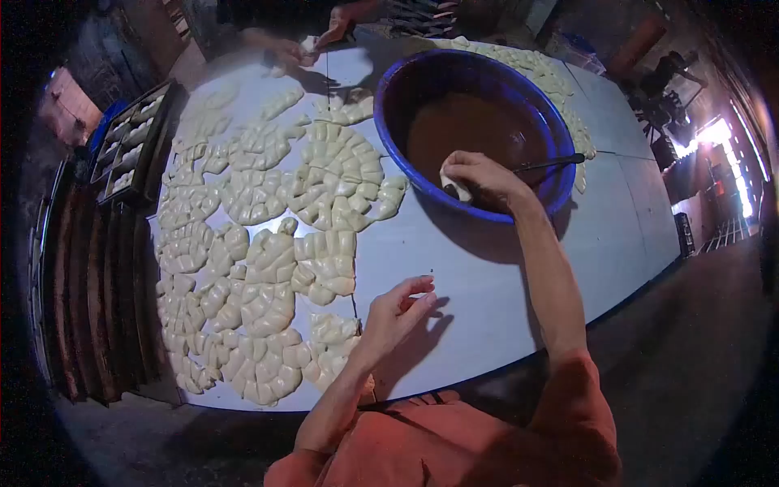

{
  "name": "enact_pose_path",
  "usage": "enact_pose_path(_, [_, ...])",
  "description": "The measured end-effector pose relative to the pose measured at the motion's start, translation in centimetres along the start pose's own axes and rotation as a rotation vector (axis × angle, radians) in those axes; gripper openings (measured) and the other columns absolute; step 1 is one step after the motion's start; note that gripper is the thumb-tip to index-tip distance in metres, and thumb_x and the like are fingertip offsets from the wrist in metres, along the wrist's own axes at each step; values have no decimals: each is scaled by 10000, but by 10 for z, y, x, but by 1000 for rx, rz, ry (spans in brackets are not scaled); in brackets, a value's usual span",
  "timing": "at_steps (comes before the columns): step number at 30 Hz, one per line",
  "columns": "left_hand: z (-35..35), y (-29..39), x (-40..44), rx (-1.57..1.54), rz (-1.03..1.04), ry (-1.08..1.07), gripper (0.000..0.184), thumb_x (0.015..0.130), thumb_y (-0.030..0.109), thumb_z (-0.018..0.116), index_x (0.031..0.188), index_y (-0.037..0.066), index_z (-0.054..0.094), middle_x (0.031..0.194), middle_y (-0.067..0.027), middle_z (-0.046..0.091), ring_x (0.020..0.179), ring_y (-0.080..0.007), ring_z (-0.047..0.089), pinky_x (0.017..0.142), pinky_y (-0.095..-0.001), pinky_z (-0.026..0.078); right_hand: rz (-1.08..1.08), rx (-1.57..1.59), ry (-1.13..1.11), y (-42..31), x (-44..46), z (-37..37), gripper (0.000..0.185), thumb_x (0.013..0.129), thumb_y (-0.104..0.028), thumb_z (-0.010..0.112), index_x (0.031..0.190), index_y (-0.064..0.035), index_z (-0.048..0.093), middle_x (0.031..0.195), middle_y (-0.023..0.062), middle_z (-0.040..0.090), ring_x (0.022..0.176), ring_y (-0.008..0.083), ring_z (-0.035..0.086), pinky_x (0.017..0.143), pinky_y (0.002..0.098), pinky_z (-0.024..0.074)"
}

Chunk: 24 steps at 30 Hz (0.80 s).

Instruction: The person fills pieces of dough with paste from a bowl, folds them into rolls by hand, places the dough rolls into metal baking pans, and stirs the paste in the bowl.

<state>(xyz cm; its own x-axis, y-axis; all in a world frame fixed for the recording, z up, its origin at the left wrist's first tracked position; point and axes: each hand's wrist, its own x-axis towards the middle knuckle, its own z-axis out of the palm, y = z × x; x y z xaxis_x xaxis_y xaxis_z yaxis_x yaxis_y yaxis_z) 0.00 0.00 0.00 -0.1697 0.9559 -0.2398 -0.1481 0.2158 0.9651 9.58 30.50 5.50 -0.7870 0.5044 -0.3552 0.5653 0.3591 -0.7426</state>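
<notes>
My right hand (487, 174) is at the near rim of a large blue basin (398, 154). Pinched in its fingers is a pale piece of dough (454, 185) with a dark spot on it. Brown paste or filling (479, 122) lies inside the basin, and a dark-handled utensil (556, 162) leans across the right rim. Over the white tabletop, my left hand (398, 312) holds nothing; its thumb and fingers are apart. Left of it, many flattened dough pieces (341, 174) lie close together in patches.
Another person's hands (312, 45) work with a small white piece at the table's far edge. More dough pieces (535, 69) lie behind the basin. At left, a tray (134, 142) holds pale dough lumps, beside dark upright boards (97, 300). The table's edge (633, 296) curves round on the right.
</notes>
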Motion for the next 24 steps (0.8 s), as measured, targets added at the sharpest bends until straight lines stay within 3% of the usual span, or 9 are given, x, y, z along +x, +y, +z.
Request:
enact_pose_path(2, [0, 3, 10, 8, 41, -7, 433, 980, 280, 642, 1325, 27, 577, 1209, -102, 668, 976, -161, 670, 869, -276, 516, -117, 936, -7, -11, -17, -1, 164, 975, -200, 620, 1070, -69, 591, 846, 49, 659, 719, 147, 674, 587, 300, 593])
enact_pose_path(5, [8, 18, 26, -140, 30, 0, 416, 1000, 275, 605, 1323, 15, 570, 1239, -113, 653, 1010, -170, 662, 860, -292, 520, -110, 1111, 201, -43, -40, 11, 111, 988, -171, 596, 1031, -70, 582, 835, 58, 657, 687, 115, 671, 536, 242, 566])
enact_pose_path(10, [18, 55, 46, -703, 43, 43, 464, 1039, 393, 500, 1321, 27, 546, 1255, -95, 626, 1164, -213, 589, 934, -396, 518, -176, 1276, 123, -75, -72, 58, 124, 994, -160, 586, 1051, -54, 556, 860, 76, 662, 672, 133, 687, 582, 265, 606])
enact_pose_path(12, [13, 45, 50, -915, 48, -11, 387, 1033, 363, 520, 1245, 47, 590, 1235, -93, 633, 1135, -189, 607, 932, -400, 530, -237, 1240, 156, -65, -74, 82, 148, 1002, -180, 580, 1082, -59, 551, 924, 60, 665, 787, 130, 693, 651, 251, 585])
enact_pose_path(17, [-11, 23, 31, -839, 53, 171, 336, 991, 280, 612, 1189, 8, 626, 1109, -71, 684, 949, -158, 676, 894, -337, 556, -245, 1160, 100, -47, -92, 120, 215, 960, -156, 627, 1142, -64, 557, 1080, 59, 657, 981, 155, 675, 836, 285, 572])
enact_pose_path(20, [-24, 18, 22, -665, 32, 339, 333, 953, 224, 679, 1184, -17, 660, 1006, -73, 699, 877, -155, 684, 856, -308, 567, -380, 598, 467, -51, -96, 162, 516, 828, -18, 731, 1305, -37, 536, 1422, 157, 448, 1147, 243, 602, 958, 353, 510])
enact_pose_path(21, [-25, 17, 19, -666, 30, 347, 333, 953, 224, 679, 1184, -17, 660, 1006, -73, 699, 877, -155, 684, 856, -308, 567, -379, 600, 459, -56, -98, 171, 516, 828, -18, 731, 1305, -37, 536, 1422, 157, 448, 1147, 243, 602, 958, 353, 510])
enact_pose_path(23, [-27, 15, 13, -471, 63, 342, 360, 954, 218, 682, 1207, -35, 657, 1017, -68, 699, 903, -132, 670, 831, -284, 556, -436, 62, 661, -69, -100, 185, 489, 827, -35, 741, 1287, -33, 577, 1484, 186, 366, 1142, 277, 610, 951, 353, 514])
enact_pose_path(24, [-27, 14, 11, -472, 61, 348, 360, 954, 218, 682, 1207, -35, 657, 1017, -68, 699, 903, -132, 670, 831, -284, 556, -474, -24, 758, -68, -96, 192, 362, 845, -41, 727, 1197, -10, 648, 1407, 182, 464, 1088, 277, 630, 906, 348, 528])
